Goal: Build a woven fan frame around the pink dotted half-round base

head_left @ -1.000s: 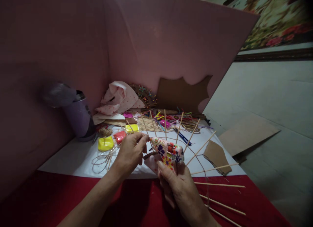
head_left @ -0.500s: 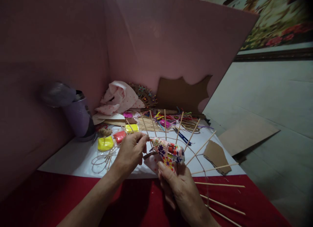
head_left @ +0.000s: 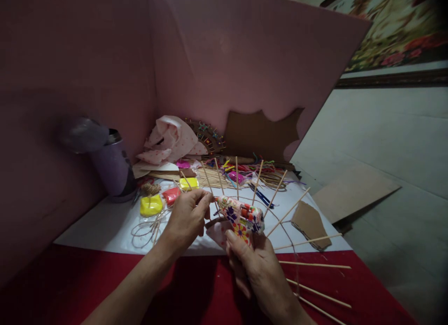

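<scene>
My right hand (head_left: 254,259) is wrapped round the handle of a flower-patterned glue gun (head_left: 241,216), whose nozzle points left. Close to that nozzle, my left hand (head_left: 191,215) is closed in a pinch, and what its fingertips hold is too small to make out. Thin wooden sticks (head_left: 292,210) fan out behind and to the right of the hands, with a thin cord (head_left: 285,227) running across them. Under the glue gun lies a piece of pink dotted cloth (head_left: 217,232), partly hidden by my right hand.
Yellow packets (head_left: 151,205), a red packet (head_left: 171,195) and a purple tumbler (head_left: 114,169) stand left. Blue-handled pliers (head_left: 261,196) and a cardboard piece (head_left: 311,224) lie right. Behind are crumpled cloth (head_left: 173,138), colourful strands and jagged cardboard (head_left: 262,134).
</scene>
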The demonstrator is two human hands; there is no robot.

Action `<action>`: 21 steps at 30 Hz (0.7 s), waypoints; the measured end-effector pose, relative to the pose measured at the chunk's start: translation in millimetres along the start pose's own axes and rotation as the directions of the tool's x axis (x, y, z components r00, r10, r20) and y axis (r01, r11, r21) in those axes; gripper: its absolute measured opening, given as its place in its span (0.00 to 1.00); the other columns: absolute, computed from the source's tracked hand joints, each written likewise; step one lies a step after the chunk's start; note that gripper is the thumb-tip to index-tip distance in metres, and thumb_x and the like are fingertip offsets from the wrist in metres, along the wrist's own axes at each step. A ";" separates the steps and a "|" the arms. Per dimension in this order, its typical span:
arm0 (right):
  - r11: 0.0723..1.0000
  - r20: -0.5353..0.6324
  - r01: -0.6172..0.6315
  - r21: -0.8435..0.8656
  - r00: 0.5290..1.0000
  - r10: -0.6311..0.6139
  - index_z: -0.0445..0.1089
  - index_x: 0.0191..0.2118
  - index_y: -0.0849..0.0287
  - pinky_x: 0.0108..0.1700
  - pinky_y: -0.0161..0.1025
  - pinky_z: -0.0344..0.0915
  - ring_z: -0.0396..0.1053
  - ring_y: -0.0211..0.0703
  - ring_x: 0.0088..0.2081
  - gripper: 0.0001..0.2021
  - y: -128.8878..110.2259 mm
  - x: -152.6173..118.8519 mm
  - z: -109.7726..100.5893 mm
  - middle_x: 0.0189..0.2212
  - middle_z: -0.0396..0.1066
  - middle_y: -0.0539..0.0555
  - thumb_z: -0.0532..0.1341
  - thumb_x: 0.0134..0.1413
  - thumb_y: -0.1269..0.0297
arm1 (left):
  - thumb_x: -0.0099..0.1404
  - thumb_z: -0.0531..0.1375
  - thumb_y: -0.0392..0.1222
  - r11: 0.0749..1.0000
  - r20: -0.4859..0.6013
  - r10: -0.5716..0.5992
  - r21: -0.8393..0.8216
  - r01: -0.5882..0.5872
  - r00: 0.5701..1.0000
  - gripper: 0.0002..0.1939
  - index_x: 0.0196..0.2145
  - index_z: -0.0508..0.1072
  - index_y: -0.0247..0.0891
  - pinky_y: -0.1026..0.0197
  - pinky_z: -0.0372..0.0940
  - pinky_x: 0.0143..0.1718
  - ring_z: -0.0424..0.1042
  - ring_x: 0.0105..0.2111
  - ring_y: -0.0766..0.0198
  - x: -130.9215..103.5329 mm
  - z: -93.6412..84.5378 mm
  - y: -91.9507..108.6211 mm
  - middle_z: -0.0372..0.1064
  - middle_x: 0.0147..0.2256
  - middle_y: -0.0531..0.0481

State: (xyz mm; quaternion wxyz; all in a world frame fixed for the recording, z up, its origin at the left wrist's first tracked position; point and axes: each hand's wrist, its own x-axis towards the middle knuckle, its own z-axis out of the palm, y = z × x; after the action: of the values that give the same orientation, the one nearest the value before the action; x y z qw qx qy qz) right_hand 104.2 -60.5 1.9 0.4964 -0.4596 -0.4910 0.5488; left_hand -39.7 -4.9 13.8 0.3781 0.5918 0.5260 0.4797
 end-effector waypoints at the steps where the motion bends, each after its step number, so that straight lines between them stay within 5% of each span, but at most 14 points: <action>1: 1.000 -0.004 -0.017 -0.014 1.000 0.017 0.71 0.32 0.61 0.11 0.29 0.43 0.46 0.27 0.10 0.14 -0.4 0.0 0.0 0.11 0.56 0.42 0.62 0.48 0.53 | 0.62 0.51 0.48 1.000 0.002 0.000 -0.003 0.000 1.000 0.15 0.25 0.67 0.37 0.69 0.49 0.09 0.57 0.08 0.73 -0.1 0.0 0.3 0.58 0.15 0.59; 14: 0.981 0.062 -0.105 0.164 0.993 0.096 0.64 0.28 0.61 0.10 0.24 0.46 0.45 0.25 0.12 0.18 -1.3 -3.5 -1.8 0.13 0.53 0.41 0.62 0.47 0.49 | 0.63 0.51 0.47 1.000 0.000 0.002 -0.025 -0.002 1.000 0.13 0.26 0.66 0.36 0.70 0.49 0.09 0.57 0.08 0.74 0.0 -0.7 -3.1 0.59 0.15 0.59; 21: 0.945 -0.036 -0.095 0.313 0.993 0.112 0.66 0.27 0.62 0.11 0.24 0.47 0.48 0.24 0.14 0.17 -2.9 -8.0 -5.1 0.20 0.61 0.47 0.65 0.44 0.51 | 0.61 0.53 0.45 0.997 0.018 -0.021 -0.072 0.023 1.000 0.11 0.26 0.67 0.36 0.70 0.49 0.08 0.57 0.08 0.74 1.1 -1.3 -2.0 0.61 0.17 0.58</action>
State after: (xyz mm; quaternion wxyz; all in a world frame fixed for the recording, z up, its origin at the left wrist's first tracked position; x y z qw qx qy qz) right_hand 110.2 -68.0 4.5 0.5459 -0.4156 -0.3604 0.6320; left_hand -41.5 -3.6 12.5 0.4089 0.5762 0.5116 0.4889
